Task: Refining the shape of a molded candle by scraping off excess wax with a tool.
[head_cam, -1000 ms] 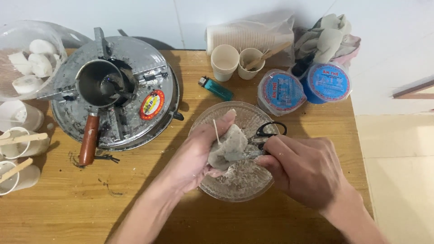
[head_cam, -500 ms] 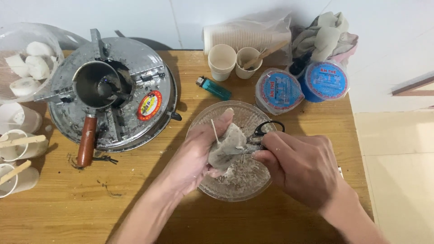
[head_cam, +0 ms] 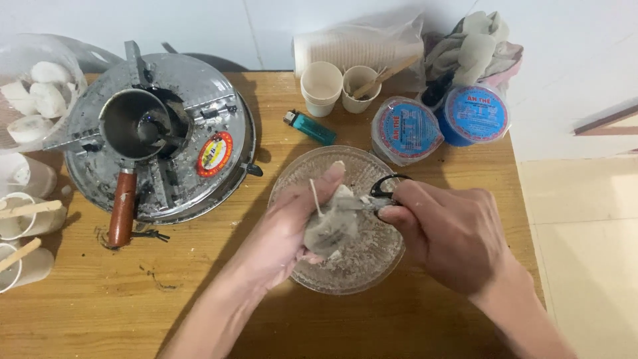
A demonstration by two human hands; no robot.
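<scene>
Nearest, the left hand (head_cam: pixel 292 233) is clenched around a pale, crumbly lump (head_cam: pixel 331 225) with a thin string (head_cam: pixel 314 196) poking up from it, held over a clear glass bowl (head_cam: pixel 302 176) on the wooden table (head_cam: pixel 133 306). Grey crumbs lie in the bottom of the bowl. The right hand (head_cam: pixel 452 236) grips a pair of black-handled scissors (head_cam: pixel 380 194), fingers (head_cam: pixel 399 214) closed on the handles and the blades touching the lump.

Further left, a long-handled metal cup (head_cam: pixel 133 126) with dark residue sits on a round metal stove (head_cam: pixel 219 106). At the left edge stand white cups with wooden sticks (head_cam: pixel 23 209).

Beyond the bowl lie a teal lighter (head_cam: pixel 311 126), two sealed tubs with blue and red lids (head_cam: pixel 438 123) and two paper cups (head_cam: pixel 339 86), one holding a stick. At the far left, a clear bag holds white lumps (head_cam: pixel 33 106).
</scene>
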